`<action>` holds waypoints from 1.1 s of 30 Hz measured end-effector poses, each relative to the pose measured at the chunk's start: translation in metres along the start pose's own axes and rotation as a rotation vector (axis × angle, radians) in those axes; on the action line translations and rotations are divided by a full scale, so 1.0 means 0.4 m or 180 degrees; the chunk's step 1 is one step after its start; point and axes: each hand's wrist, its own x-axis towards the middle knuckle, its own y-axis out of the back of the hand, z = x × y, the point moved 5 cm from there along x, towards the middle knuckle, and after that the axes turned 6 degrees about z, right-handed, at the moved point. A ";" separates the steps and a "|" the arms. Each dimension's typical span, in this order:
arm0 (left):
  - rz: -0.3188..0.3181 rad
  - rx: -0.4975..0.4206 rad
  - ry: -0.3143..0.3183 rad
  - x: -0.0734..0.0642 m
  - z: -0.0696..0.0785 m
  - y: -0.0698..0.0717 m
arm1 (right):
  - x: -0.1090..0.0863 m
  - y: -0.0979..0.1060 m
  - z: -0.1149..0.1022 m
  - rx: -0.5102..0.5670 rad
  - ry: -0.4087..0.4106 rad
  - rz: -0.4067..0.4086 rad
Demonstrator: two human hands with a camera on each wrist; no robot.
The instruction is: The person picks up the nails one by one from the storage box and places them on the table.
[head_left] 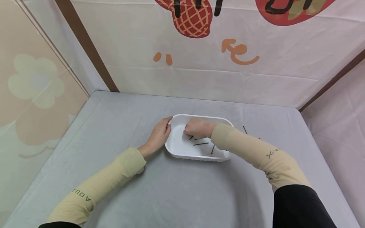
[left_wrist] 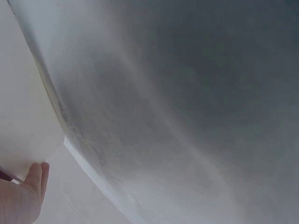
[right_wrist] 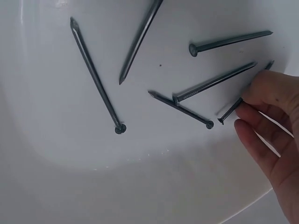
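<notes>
In the white tray [head_left: 178,141], the right hand [head_left: 200,128] pinches a nail [right_wrist: 230,111].

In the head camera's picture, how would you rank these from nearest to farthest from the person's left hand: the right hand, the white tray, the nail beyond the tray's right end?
1. White tray: nearest; the left hand touches its left end.
2. Right hand: next, over the tray's inside.
3. Nail: farthest, on the table past the tray's right end.

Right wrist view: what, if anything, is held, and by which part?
A nail, pinched by the right hand around its middle, both ends showing.
</notes>
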 end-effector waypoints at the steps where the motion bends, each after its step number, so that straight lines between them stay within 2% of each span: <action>1: -0.0005 -0.0006 0.0004 0.000 0.000 0.000 | -0.001 0.001 -0.001 0.0020 0.0010 0.0011; 9: -0.0014 0.0002 -0.0005 -0.001 -0.001 0.001 | -0.006 0.014 -0.002 0.0168 0.0071 0.0074; 21: 0.0028 0.0010 -0.0053 0.001 -0.001 0.003 | -0.017 0.048 0.004 0.0281 -0.0090 0.0015; 33: 0.0005 0.0016 -0.0017 -0.001 0.000 0.000 | -0.038 0.078 0.005 0.0427 -0.0220 0.0056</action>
